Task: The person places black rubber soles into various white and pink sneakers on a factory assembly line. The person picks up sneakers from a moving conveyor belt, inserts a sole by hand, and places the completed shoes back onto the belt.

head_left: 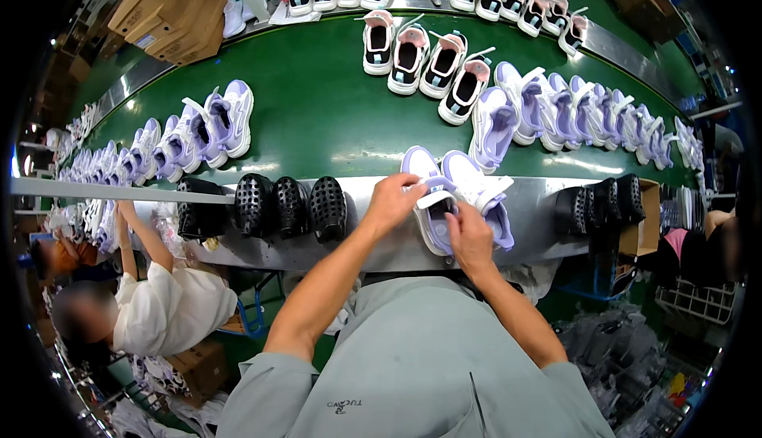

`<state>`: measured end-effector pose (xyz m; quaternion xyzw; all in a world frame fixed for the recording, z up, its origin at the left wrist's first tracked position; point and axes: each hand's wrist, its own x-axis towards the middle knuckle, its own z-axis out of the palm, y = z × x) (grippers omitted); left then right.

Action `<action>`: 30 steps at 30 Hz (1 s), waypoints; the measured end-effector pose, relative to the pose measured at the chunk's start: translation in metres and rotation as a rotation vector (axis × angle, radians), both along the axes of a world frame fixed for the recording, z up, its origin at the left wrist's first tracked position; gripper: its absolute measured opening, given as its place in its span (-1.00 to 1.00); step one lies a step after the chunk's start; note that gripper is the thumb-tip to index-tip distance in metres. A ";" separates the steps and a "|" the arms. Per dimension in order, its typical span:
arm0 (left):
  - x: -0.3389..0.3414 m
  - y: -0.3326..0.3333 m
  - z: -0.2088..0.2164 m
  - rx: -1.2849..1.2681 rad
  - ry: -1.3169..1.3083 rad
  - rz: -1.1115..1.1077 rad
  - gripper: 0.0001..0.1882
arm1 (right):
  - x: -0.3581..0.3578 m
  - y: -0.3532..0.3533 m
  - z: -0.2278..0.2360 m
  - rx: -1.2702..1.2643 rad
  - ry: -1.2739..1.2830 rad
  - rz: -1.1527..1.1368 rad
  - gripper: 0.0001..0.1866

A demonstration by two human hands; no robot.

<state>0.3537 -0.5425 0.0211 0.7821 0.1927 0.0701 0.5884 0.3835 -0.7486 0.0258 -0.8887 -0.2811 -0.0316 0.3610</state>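
A white and lavender sneaker (421,162) rests on the metal ledge in front of me, toe pointing away. My left hand (392,204) has its fingers closed on the strap across the top of this sneaker. At the near side of the opening, my right hand (471,237) grips the collar, with its thumb by the opening and its other fingers partly hidden. Right beside it stands a matching sneaker (463,170), its strap sticking out to the right. Another lavender sneaker (494,127) sits just beyond the pair on the green belt.
Lavender sneakers line the green belt (317,105) at left (230,121) and right (556,109). Black and pink sneakers (413,57) stand farther off. Black studded forms (327,209) sit on the ledge at left, others (603,204) at right. A co-worker (171,303) works at left.
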 end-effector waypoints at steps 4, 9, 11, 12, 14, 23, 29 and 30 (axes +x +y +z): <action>-0.046 -0.054 -0.016 0.312 0.092 -0.024 -0.28 | 0.007 0.000 0.007 -0.084 0.105 -0.081 -0.43; -0.052 -0.063 -0.017 0.330 0.211 0.237 -0.42 | 0.033 0.009 0.012 -0.053 0.482 0.155 -0.45; -0.068 -0.047 -0.006 0.339 0.222 0.131 -0.53 | 0.025 -0.003 0.021 0.089 0.893 0.094 -0.49; -0.070 -0.049 -0.007 0.340 0.231 0.148 -0.53 | 0.026 0.000 0.023 0.084 0.900 0.112 -0.49; -0.069 -0.054 -0.005 0.436 0.154 0.131 -0.57 | 0.029 0.017 0.029 0.112 0.072 0.319 -0.47; -0.064 -0.039 -0.016 0.018 0.234 0.255 -0.58 | 0.040 0.044 0.001 -0.085 -0.178 0.897 -0.64; -0.072 -0.058 0.011 0.653 -0.079 0.152 -0.76 | 0.034 0.022 0.015 0.067 -0.056 0.661 -0.50; -0.071 -0.057 0.010 0.804 -0.110 0.143 -0.82 | 0.032 0.018 0.016 0.076 -0.021 0.622 -0.51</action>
